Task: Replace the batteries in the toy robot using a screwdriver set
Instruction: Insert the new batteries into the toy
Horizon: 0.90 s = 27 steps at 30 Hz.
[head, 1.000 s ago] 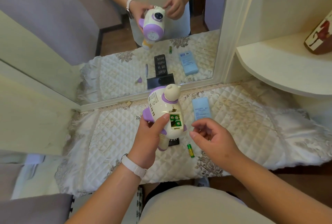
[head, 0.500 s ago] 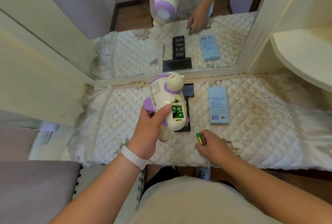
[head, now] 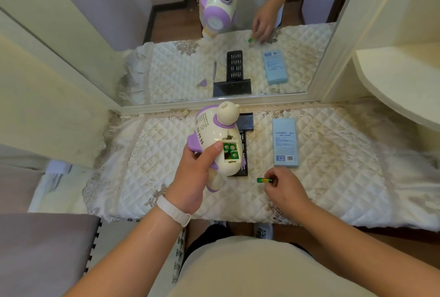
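Observation:
My left hand (head: 194, 178) grips the cream and purple toy robot (head: 217, 134) above the quilted table, back side up. Its battery compartment (head: 230, 151) is uncovered and shows green batteries inside. My thumb lies beside that opening. My right hand (head: 284, 186) pinches a green battery (head: 263, 180) just over the cloth, to the right of the robot. The black screwdriver bit tray (head: 244, 151) lies under the robot, mostly hidden by it.
A light blue box (head: 285, 141) lies right of the tray. A mirror (head: 297, 41) stands against the back and repeats the scene, including a screwdriver and a small purple cover. A curved shelf (head: 400, 82) juts out at the right. The quilted cloth (head: 147, 153) covers the table.
My right hand dropped from beside the robot to the cloth and took hold of the green battery. The camera tilted down. My left hand kept holding the robot.

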Each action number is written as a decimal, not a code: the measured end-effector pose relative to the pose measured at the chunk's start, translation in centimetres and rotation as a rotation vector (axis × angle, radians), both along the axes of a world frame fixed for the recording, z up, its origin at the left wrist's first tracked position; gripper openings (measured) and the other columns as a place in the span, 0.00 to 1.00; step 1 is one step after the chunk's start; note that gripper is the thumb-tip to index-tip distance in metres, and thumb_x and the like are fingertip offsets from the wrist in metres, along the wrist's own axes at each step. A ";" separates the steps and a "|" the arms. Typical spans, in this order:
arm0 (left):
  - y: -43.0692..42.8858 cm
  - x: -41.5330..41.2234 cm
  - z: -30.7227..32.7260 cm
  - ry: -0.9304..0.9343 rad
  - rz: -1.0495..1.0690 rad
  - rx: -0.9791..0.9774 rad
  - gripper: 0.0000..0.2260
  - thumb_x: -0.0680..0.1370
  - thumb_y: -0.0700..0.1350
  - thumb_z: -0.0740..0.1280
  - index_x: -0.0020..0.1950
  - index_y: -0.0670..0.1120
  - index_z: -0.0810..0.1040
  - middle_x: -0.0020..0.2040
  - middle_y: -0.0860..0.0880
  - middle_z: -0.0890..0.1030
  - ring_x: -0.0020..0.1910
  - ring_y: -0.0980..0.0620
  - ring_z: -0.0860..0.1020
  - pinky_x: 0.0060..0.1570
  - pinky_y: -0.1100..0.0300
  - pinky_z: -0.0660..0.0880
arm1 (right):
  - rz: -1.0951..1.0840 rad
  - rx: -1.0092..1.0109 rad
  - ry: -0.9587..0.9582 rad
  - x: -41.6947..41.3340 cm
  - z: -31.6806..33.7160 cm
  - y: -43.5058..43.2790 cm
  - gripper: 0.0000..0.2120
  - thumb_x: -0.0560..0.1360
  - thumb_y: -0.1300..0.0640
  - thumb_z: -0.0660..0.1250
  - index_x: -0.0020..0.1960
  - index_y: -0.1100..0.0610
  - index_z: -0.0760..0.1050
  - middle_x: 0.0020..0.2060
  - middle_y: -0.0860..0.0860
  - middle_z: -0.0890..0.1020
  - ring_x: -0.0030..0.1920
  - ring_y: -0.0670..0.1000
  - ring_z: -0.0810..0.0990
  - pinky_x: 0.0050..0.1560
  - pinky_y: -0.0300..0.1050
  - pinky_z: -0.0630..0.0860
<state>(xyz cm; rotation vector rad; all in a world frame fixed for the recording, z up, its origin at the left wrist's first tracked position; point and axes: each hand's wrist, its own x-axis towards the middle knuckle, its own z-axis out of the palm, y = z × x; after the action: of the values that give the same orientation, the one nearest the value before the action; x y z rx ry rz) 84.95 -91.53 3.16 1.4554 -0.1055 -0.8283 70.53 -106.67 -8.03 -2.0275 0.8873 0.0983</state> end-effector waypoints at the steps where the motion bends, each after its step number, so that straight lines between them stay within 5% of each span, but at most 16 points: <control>1: -0.3 -0.1 0.1 0.002 -0.008 -0.005 0.29 0.72 0.52 0.73 0.70 0.43 0.72 0.63 0.35 0.80 0.59 0.31 0.79 0.60 0.35 0.76 | -0.029 0.017 -0.030 0.0 0.6 -0.1 0.07 0.73 0.60 0.68 0.48 0.50 0.75 0.43 0.49 0.76 0.39 0.44 0.75 0.37 0.33 0.68; 7: -2.9 -0.7 1.1 0.006 -0.090 -0.081 0.27 0.74 0.51 0.71 0.70 0.43 0.72 0.61 0.36 0.81 0.57 0.32 0.81 0.48 0.50 0.80 | -0.191 0.088 -0.273 -0.1 6.0 -0.8 0.07 0.73 0.59 0.71 0.48 0.50 0.77 0.41 0.46 0.77 0.39 0.43 0.75 0.40 0.30 0.71; 14: -5.4 -1.1 2.3 -0.015 -0.162 -0.154 0.24 0.76 0.48 0.68 0.70 0.40 0.72 0.61 0.34 0.81 0.55 0.32 0.82 0.44 0.56 0.80 | -0.320 0.248 -0.484 -1.3 10.7 -2.0 0.05 0.75 0.54 0.70 0.44 0.45 0.77 0.39 0.48 0.83 0.40 0.49 0.82 0.43 0.48 0.80; 16: -5.9 -1.1 2.7 -0.010 -0.175 -0.181 0.24 0.76 0.47 0.67 0.70 0.39 0.71 0.60 0.34 0.81 0.53 0.31 0.82 0.42 0.57 0.80 | -0.365 0.309 -0.526 -1.4 11.4 -2.3 0.04 0.76 0.56 0.69 0.45 0.49 0.76 0.40 0.49 0.84 0.39 0.49 0.84 0.41 0.49 0.81; 21: -6.7 -1.0 3.6 0.004 -0.204 -0.230 0.24 0.77 0.46 0.66 0.71 0.38 0.69 0.59 0.32 0.81 0.50 0.31 0.83 0.41 0.56 0.80 | -0.417 0.361 -0.606 -1.5 12.9 -2.8 0.05 0.77 0.62 0.67 0.46 0.52 0.75 0.36 0.52 0.83 0.30 0.41 0.79 0.28 0.32 0.72; 27: -6.8 -0.4 4.1 -0.003 -0.169 -0.208 0.25 0.76 0.46 0.67 0.70 0.38 0.69 0.60 0.32 0.80 0.48 0.32 0.84 0.40 0.56 0.80 | -0.362 0.393 -0.594 -0.5 13.9 -3.2 0.08 0.77 0.59 0.67 0.47 0.51 0.69 0.38 0.56 0.79 0.27 0.52 0.78 0.26 0.41 0.71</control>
<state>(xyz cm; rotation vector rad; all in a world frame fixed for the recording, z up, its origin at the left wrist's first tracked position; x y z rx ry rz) 84.53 -98.36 7.29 1.2634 -0.3119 -0.9243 70.01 -109.83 5.89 -1.3860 0.7584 -0.4722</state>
